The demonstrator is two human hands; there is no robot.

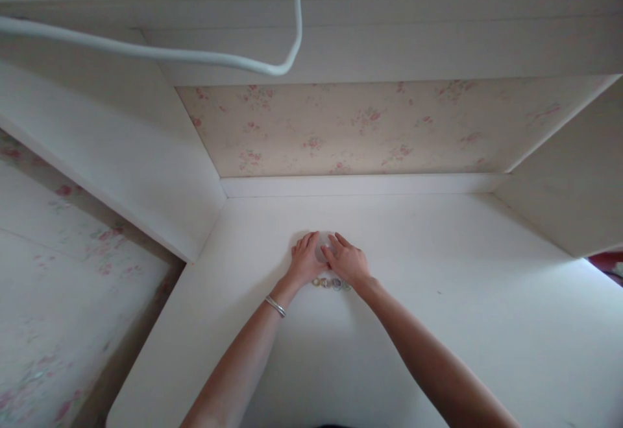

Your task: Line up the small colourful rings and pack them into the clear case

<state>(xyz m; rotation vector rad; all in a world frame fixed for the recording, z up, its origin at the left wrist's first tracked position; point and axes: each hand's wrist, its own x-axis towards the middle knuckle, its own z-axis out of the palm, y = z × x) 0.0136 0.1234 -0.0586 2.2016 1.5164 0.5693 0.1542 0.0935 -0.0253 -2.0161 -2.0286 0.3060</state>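
Left hand (306, 259) and right hand (349, 262) arched around a pale, possibly clear piece (321, 248) on the white tabletop (413, 324); cannot tell whether either grips it or only touches. Step in hand seems 2-handed adjusting of that piece, just far of about 4 small round discs (325, 283); next move likely calls for light fingertip control, without nudging the row.
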